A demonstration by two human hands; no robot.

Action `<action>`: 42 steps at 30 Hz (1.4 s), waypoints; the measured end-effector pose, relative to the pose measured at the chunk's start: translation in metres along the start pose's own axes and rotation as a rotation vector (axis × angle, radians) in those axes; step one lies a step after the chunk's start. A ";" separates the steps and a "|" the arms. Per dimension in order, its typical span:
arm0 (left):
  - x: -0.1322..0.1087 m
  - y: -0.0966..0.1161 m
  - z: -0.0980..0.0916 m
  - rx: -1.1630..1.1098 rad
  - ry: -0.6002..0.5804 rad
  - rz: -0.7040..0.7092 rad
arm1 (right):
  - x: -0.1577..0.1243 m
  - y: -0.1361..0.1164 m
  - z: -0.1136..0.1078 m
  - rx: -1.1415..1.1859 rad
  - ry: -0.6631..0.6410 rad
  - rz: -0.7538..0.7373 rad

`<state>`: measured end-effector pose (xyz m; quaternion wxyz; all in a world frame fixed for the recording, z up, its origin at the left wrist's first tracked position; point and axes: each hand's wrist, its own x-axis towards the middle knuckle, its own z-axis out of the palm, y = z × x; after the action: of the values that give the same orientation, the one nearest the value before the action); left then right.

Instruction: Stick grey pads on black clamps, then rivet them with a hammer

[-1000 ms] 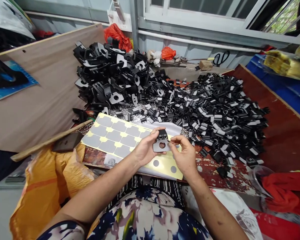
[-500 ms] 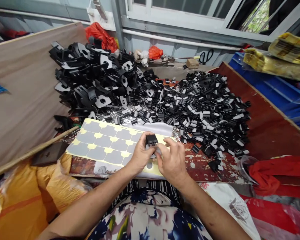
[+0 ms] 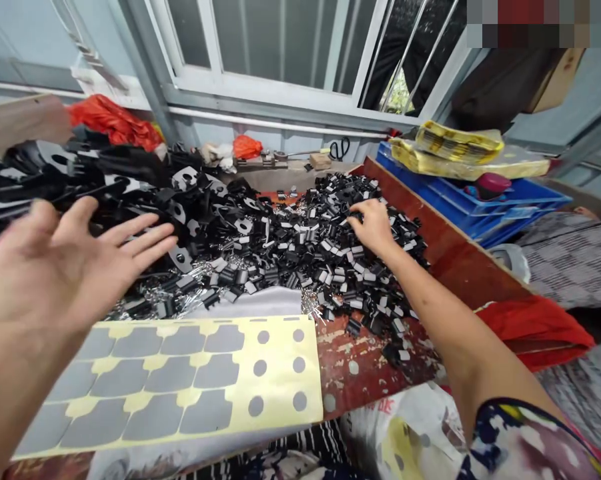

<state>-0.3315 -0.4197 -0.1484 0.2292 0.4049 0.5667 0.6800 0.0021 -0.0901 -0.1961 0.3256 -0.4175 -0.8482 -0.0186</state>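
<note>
Palm up and fingers spread, my left hand (image 3: 83, 263) is open and holds nothing. It is in front of the heap of large black plastic pieces (image 3: 180, 213) with grey stickers. My right hand (image 3: 375, 227) is stretched out over the pile of small black clips (image 3: 345, 267) with grey patches. Its thumb and fingers are curled together in a pinch; what lies between them cannot be told from the dark clips behind. Nearest me lies a yellow sheet of grey stickers (image 3: 173, 380), with bare yellow backing and grey dots at its right end.
Thin metal pins (image 3: 155, 293) lie scattered between the piles. A wooden board (image 3: 445, 267) edges the table on the right. Beyond it stand blue crates (image 3: 460, 200) with yellow packs (image 3: 460, 147) on top. Black-handled scissors (image 3: 339, 148) rest at the back.
My hands have parted; the left has opened and moved left, the right has reached forward over the small clips. The black clip has left my left hand. The view has turned right.
</note>
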 end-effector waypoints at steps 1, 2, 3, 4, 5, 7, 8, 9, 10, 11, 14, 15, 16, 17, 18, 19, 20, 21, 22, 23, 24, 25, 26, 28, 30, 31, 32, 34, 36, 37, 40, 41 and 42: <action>-0.007 -0.014 -0.003 0.009 -0.048 -0.035 | 0.027 0.015 0.005 -0.030 0.046 0.081; -0.022 -0.033 -0.003 0.138 -0.054 0.001 | 0.051 0.027 0.011 -0.048 0.078 0.161; -0.041 -0.056 -0.002 0.352 -0.146 0.056 | 0.071 0.038 0.017 -0.056 0.072 0.226; -0.063 -0.078 0.001 0.565 -0.311 0.125 | 0.086 0.045 0.023 -0.055 0.031 0.273; -0.085 -0.099 0.004 0.722 -0.481 0.247 | 0.096 0.051 0.029 -0.046 -0.035 0.298; -0.122 -0.127 0.015 0.893 -0.780 0.413 | 0.104 0.055 0.040 -0.019 -0.187 0.299; -0.135 -0.134 0.020 0.918 -0.895 0.459 | 0.102 0.054 0.044 -0.009 -0.244 0.287; -0.144 -0.136 0.027 0.926 -0.969 0.476 | 0.097 0.052 0.047 -0.003 -0.276 0.273; -0.150 -0.136 0.034 0.926 -1.007 0.471 | 0.089 0.050 0.049 -0.002 -0.285 0.258; -0.152 -0.134 0.041 0.925 -1.013 0.457 | 0.080 0.047 0.048 -0.002 -0.288 0.241; -0.153 -0.127 0.067 0.945 -0.972 0.381 | 0.044 0.038 0.033 0.005 -0.258 0.176; -0.153 -0.127 0.076 0.945 -0.963 0.356 | 0.030 0.035 0.024 0.015 -0.218 0.155; -0.153 -0.128 0.084 0.935 -0.957 0.334 | 0.016 0.032 0.014 0.031 -0.160 0.143; -0.154 -0.129 0.092 0.912 -0.949 0.312 | 0.000 0.027 0.004 0.059 -0.093 0.137; -0.154 -0.131 0.097 0.875 -0.936 0.286 | -0.017 0.021 -0.005 0.103 -0.028 0.133; -0.154 -0.132 0.102 0.821 -0.905 0.252 | -0.034 0.012 -0.013 0.169 0.023 0.131; -0.154 -0.132 0.105 0.753 -0.849 0.204 | -0.052 0.000 -0.019 0.257 0.051 0.133; -0.153 -0.131 0.107 0.670 -0.774 0.147 | -0.070 -0.016 -0.021 0.368 0.065 0.138; -0.153 -0.128 0.109 0.576 -0.688 0.086 | -0.088 -0.036 -0.021 0.495 0.075 0.152; -0.152 -0.125 0.111 0.476 -0.606 0.016 | -0.105 -0.058 -0.018 0.627 0.086 0.183; -0.152 -0.120 0.114 0.365 -0.542 -0.061 | -0.122 -0.083 -0.013 0.756 0.110 0.228; -0.152 -0.115 0.117 0.237 -0.499 -0.142 | -0.138 -0.109 -0.006 0.869 0.130 0.272; -0.153 -0.109 0.122 0.089 -0.464 -0.220 | -0.152 -0.135 0.001 0.955 0.142 0.312; -0.153 -0.096 0.130 -0.235 -0.353 -0.353 | -0.177 -0.180 0.012 1.051 0.139 0.371; -0.153 -0.084 0.133 -0.512 -0.195 -0.430 | -0.197 -0.208 0.015 1.074 0.098 0.390; -0.153 -0.079 0.132 -0.605 -0.131 -0.457 | -0.205 -0.215 0.013 1.064 0.060 0.368; -0.152 -0.074 0.128 -0.667 -0.088 -0.481 | -0.214 -0.216 0.010 1.041 0.001 0.319; -0.152 -0.068 0.118 -0.712 -0.058 -0.508 | -0.228 -0.209 0.001 0.966 -0.157 0.160; -0.153 -0.067 0.107 -0.686 -0.058 -0.507 | -0.241 -0.199 -0.008 0.880 -0.283 0.017; -0.154 -0.068 0.103 -0.654 -0.066 -0.507 | -0.247 -0.194 -0.011 0.839 -0.315 -0.028; -0.155 -0.078 0.096 -0.477 -0.133 -0.473 | -0.262 -0.187 -0.016 0.735 -0.308 -0.105; -0.154 -0.082 0.093 -0.385 -0.156 -0.444 | -0.267 -0.187 -0.017 0.724 -0.319 -0.131; -0.152 -0.087 0.091 -0.294 -0.171 -0.413 | -0.272 -0.186 -0.019 0.733 -0.344 -0.148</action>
<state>-0.1842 -0.4621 -0.2729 0.4663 0.2990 0.5111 0.6572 -0.0023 -0.4064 -0.2908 0.3040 -0.2089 -0.8683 0.3315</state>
